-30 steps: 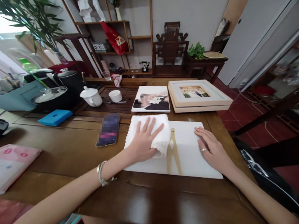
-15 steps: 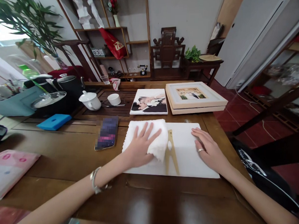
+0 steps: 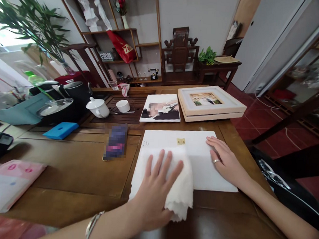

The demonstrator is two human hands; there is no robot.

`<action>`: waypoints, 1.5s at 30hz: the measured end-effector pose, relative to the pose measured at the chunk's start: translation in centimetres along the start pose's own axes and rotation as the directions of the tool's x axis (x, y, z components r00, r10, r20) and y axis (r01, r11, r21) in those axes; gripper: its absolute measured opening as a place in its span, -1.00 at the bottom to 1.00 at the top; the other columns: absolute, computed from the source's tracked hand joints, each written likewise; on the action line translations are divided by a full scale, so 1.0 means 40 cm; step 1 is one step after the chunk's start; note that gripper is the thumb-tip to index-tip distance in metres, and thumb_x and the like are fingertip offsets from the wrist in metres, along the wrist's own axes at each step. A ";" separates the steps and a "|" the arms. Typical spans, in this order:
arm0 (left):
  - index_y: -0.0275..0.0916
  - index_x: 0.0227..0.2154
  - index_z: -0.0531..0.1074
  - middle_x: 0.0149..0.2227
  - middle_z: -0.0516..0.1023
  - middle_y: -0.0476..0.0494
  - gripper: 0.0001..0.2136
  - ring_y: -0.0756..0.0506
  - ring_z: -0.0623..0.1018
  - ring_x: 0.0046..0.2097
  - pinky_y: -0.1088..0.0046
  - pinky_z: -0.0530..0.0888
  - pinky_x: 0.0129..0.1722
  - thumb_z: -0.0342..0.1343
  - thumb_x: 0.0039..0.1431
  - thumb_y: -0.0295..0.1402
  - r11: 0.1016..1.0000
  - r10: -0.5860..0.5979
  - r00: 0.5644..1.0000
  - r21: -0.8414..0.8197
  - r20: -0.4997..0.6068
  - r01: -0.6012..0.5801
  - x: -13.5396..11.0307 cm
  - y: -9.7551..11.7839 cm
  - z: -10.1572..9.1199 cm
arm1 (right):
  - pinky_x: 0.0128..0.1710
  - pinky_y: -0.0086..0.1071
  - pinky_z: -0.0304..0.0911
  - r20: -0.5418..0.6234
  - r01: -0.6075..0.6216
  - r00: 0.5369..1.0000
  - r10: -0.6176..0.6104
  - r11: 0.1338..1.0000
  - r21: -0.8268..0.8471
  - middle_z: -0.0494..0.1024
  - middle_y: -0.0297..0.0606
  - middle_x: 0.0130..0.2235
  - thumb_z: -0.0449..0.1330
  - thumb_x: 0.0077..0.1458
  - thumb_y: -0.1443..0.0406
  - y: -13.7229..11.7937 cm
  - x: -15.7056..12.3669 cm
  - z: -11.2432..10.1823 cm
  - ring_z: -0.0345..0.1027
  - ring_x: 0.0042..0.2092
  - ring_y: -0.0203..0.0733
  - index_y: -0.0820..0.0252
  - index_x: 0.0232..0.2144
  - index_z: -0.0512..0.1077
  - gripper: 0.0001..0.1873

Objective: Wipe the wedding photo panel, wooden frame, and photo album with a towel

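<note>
**Bare left hand (image 3: 155, 190) spread over fluffy white cloth (image 3: 182, 192), bare right hand (image 3: 224, 160) down on flat white rectangular panel (image 3: 203, 173)!**

Closest to us, a silvery bracelet (image 3: 92, 224) circles the left wrist, and here's that left hand: palm down, fingers fanned, clenching nothing, laid across the cloth. The cloth's wavy edge spills past the panel's near side, over the glossy brown wooden table (image 3: 79, 168). Across to the right hand, a silver ring (image 3: 216, 160) on one finger: relaxed, gripping nothing, fingers resting on the panel's right-hand part. The panel lies flat beneath both hands, and just beyond the cloth a small gold-coloured plate (image 3: 180, 141) peeks out! Left of the panel, a dark-screened phone (image 3: 115, 142), its display blurred; farther left, a bright blue block (image 3: 61, 130).

Farther up, a white-edged photo panel (image 3: 161, 116) lies beside a stacked, pale-wood picture frame (image 3: 213, 114). Over to their left, a white lidded porcelain teapot (image 3: 98, 109) and a small white cup (image 3: 123, 106). And right at the back, a dark carved wooden chair (image 3: 180, 47) against the wall!
</note>
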State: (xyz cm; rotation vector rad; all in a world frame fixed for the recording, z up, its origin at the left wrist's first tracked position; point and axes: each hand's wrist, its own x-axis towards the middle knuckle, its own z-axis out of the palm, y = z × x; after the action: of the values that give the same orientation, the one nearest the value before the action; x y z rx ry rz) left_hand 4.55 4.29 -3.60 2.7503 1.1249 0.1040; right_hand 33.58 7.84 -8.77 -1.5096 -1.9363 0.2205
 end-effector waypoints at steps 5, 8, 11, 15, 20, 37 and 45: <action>-0.17 0.38 -0.19 0.42 -0.32 -0.39 -0.05 -0.49 -0.33 0.38 -0.34 -0.19 0.24 0.21 -0.02 -0.29 0.997 -0.073 0.994 -0.021 0.083 0.075 0.080 -0.019 -0.028 | 0.25 0.10 0.16 0.001 0.006 1.000 -0.006 1.000 -0.004 0.42 0.00 0.15 -0.04 0.27 0.30 0.003 0.000 0.001 0.18 0.27 0.03 0.19 0.05 0.35 -0.65; -0.24 0.37 -0.12 0.41 -0.28 -0.43 -0.19 -0.47 -0.30 0.38 -0.29 -0.18 0.25 0.13 0.12 -0.30 0.989 -0.144 0.986 -0.014 0.085 0.146 0.176 -0.052 -0.045 | 0.25 0.08 0.16 0.003 0.017 1.000 -0.017 1.000 0.001 0.41 -0.01 0.15 -0.04 0.27 0.31 0.004 -0.001 0.000 0.17 0.27 0.02 0.20 0.05 0.34 -0.65; -0.21 0.37 -0.09 0.42 -0.23 -0.40 -0.28 -0.44 -0.26 0.39 -0.24 -0.18 0.27 0.06 0.21 -0.24 0.976 -0.217 0.974 0.006 0.067 0.217 0.254 -0.059 -0.045 | 0.25 0.08 0.16 0.004 0.019 1.000 -0.019 1.000 0.007 0.41 -0.01 0.15 -0.04 0.26 0.32 0.004 -0.001 -0.001 0.16 0.28 0.02 0.19 0.05 0.34 -0.66; -0.19 0.37 -0.07 0.41 -0.19 -0.41 -0.28 -0.47 -0.24 0.39 -0.28 -0.18 0.26 0.05 0.22 -0.13 0.983 -0.181 0.982 0.029 0.055 0.180 0.305 -0.020 -0.025 | 0.25 0.09 0.14 -0.001 0.024 1.000 -0.024 1.000 0.005 0.41 -0.01 0.15 -0.02 0.24 0.33 0.009 0.000 0.000 0.17 0.27 0.04 0.18 0.03 0.35 -0.66; -0.27 0.34 0.00 0.39 -0.11 -0.51 -0.26 -0.55 -0.17 0.37 -0.35 -0.13 0.22 0.03 0.20 -0.03 0.998 -0.018 1.000 0.064 -0.005 0.018 0.308 0.052 -0.005 | 0.21 0.13 0.19 -0.012 0.096 0.995 -0.095 0.995 0.029 0.42 0.01 0.13 0.00 0.11 0.43 0.026 -0.002 -0.002 0.18 0.27 0.10 0.18 0.09 0.32 -0.53; -0.42 0.34 -0.01 0.35 -0.06 -0.63 -0.09 -0.62 -0.07 0.35 -0.38 -0.01 0.19 0.08 0.10 0.12 0.955 -0.131 0.989 0.260 -0.067 0.144 0.298 0.118 0.013 | 0.24 0.12 0.16 0.011 0.077 0.997 -0.078 0.994 0.075 0.41 -0.05 0.17 0.02 0.05 0.46 0.021 -0.004 -0.008 0.15 0.29 0.10 0.15 0.16 0.29 -0.41; -0.59 0.29 0.08 0.32 -0.02 -0.70 0.05 -0.59 -0.05 0.35 -0.34 0.07 0.21 0.10 -0.03 0.24 0.945 0.040 0.997 0.321 0.068 -0.060 0.131 0.278 0.017 | 0.27 0.08 0.12 0.029 -0.018 0.999 0.015 0.995 0.102 0.42 -0.05 0.17 -0.04 0.27 0.26 0.012 0.001 -0.012 0.17 0.28 0.01 0.14 0.05 0.39 -0.64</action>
State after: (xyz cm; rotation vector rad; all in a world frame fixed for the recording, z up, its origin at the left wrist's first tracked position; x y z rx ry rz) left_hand 16.03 0.07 -2.25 3.0428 1.1465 -0.1737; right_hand 34.22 7.92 -8.62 -1.4634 -1.9051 0.3450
